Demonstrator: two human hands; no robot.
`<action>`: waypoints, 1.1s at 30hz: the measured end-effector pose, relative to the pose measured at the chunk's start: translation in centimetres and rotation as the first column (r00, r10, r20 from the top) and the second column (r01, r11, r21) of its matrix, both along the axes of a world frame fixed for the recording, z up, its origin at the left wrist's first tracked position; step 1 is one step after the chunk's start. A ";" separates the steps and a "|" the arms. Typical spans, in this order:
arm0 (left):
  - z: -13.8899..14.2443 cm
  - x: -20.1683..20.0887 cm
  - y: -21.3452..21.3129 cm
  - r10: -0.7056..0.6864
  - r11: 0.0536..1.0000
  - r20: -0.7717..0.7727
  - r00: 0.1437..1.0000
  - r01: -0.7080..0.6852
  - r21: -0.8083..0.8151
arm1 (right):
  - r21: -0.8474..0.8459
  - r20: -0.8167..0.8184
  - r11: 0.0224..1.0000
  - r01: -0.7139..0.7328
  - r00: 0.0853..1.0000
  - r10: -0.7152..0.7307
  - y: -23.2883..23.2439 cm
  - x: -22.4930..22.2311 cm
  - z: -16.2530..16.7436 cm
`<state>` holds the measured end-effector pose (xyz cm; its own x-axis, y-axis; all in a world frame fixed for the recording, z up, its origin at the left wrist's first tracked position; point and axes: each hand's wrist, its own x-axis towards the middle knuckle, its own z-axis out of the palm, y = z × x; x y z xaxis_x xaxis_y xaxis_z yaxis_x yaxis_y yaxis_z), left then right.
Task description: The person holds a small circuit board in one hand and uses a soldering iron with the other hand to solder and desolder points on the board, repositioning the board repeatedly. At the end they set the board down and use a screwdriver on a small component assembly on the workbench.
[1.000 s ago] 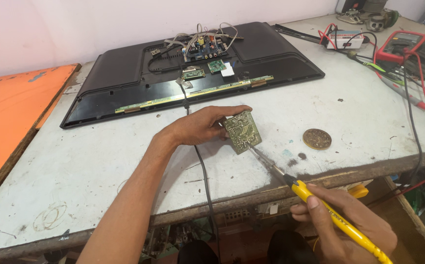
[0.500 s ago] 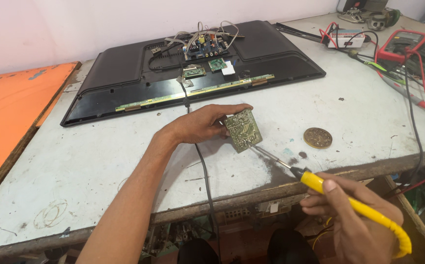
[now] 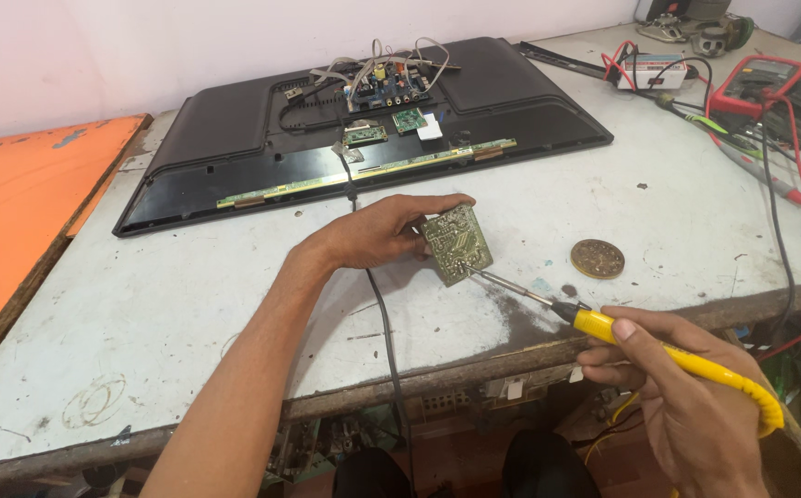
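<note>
A worn white workbench (image 3: 188,304) carries a flat-panel television (image 3: 262,152) laid face down, its back opened so the small green boards (image 3: 391,92) and ribbon wiring at its centre lie exposed and within reach. Nearer the front edge, the person's left hand (image 3: 377,235) grips a small circuit board (image 3: 456,243), tilting it on edge off the bench so its solder side faces the tool. The right hand (image 3: 686,406) is closed, pen-fashion, around a yellow-handled soldering iron (image 3: 659,355), whose thin tip meets the board's lower edge. A round brown tin (image 3: 597,259) sits just beside the work, apparently kept handy. A red multimeter (image 3: 755,88) and tangled leads crowd the far right corner.
</note>
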<state>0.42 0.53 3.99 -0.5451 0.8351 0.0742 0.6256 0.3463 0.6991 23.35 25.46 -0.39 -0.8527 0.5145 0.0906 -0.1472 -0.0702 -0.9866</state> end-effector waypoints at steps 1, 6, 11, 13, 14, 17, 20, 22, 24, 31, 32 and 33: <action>0.0 0.0 0.0 -0.002 1.000 0.009 1.000 0.002 0.002 | 0.008 0.008 1.000 0.004 1.000 -0.004 -0.1 0.0 0.2; 0.0 0.0 0.0 0.004 1.000 0.014 1.000 -0.004 0.000 | 0.059 0.046 0.998 0.030 0.998 -0.033 -0.4 0.1 1.0; -0.1 -0.1 0.0 -0.021 1.000 -0.012 1.000 0.022 0.018 | 0.118 0.081 0.990 0.071 0.993 -0.081 -1.3 0.5 1.8; -0.1 -0.1 0.1 -0.015 1.000 0.022 1.000 0.015 0.017 | 0.151 0.089 0.986 0.073 0.992 -0.087 -1.6 0.7 2.0; -0.1 -0.1 0.1 -0.012 1.000 0.039 0.999 0.012 0.016 | 0.166 0.092 0.983 0.074 0.992 -0.090 -1.8 0.8 2.1; -0.1 -0.1 0.0 0.000 1.000 0.007 1.000 0.000 0.009 | 0.198 0.129 0.977 0.085 0.985 -0.112 -1.8 0.9 2.0; -0.2 -0.2 0.0 0.000 1.000 -0.026 1.000 0.000 0.003 | 0.185 0.082 0.980 0.077 0.992 -0.093 -1.6 1.0 1.6; -0.3 -0.3 0.0 -0.001 1.000 -0.032 0.999 0.001 0.005 | 0.216 0.093 0.974 0.072 0.991 -0.094 -1.6 1.1 1.4; -0.3 -0.2 0.2 0.003 1.000 -0.014 1.000 -0.003 0.008 | 0.242 0.099 0.968 0.066 0.991 -0.093 -1.6 1.2 1.2; 2.0 1.3 -0.8 -0.042 0.994 -0.090 0.995 0.050 0.096 | 0.511 0.040 0.859 0.018 0.998 -0.045 -1.6 3.1 1.3; 2.4 1.7 -0.9 -0.059 0.989 -0.136 0.989 0.076 0.129 | 0.577 0.056 0.817 0.002 0.998 -0.041 -1.4 3.6 1.2; 2.7 2.0 -0.8 -0.046 0.983 -0.189 0.981 0.078 0.164 | 0.582 0.001 0.812 0.041 0.999 -0.052 -1.2 4.1 1.1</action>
